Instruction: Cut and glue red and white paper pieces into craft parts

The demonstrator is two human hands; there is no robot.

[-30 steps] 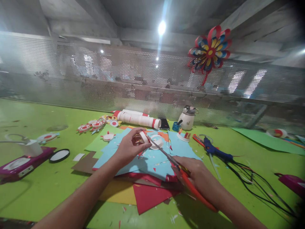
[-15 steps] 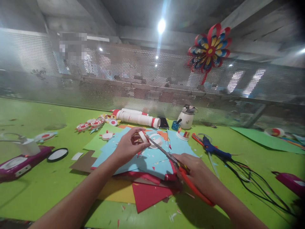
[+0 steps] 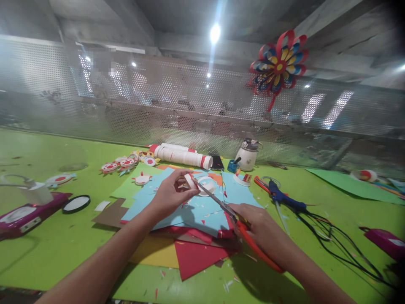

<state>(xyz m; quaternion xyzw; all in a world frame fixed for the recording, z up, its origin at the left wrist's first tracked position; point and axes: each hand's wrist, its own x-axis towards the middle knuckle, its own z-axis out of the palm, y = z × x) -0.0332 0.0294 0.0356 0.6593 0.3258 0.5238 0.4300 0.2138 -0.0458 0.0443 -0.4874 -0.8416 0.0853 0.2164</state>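
Between the thumb and fingers of my left hand [image 3: 172, 188] is a white paper ring [image 3: 190, 181] with some red on it. My right hand [image 3: 261, 226] grips orange-handled scissors [image 3: 218, 202], whose blades point up and left to the ring's edge. Whether the tips touch the ring or are cutting it I cannot tell. Beneath both hands lie light blue paper sheets [image 3: 193, 215] strewn with small scraps. Another white paper ring [image 3: 207, 187] rests on them just behind the blades.
Red paper [image 3: 202, 257] sticks out in front. White rolls [image 3: 183, 157] lie behind, near a bottle [image 3: 247, 155] and a blue jar [image 3: 233, 165]. At right are a blue glue gun [image 3: 284, 197] and black cables [image 3: 338, 249]; a purple power strip [image 3: 31, 215] is at left.
Hardly anything differs. My hands, the paper ring and the scissors hold nearly the same places; the whole view has shifted very slightly.
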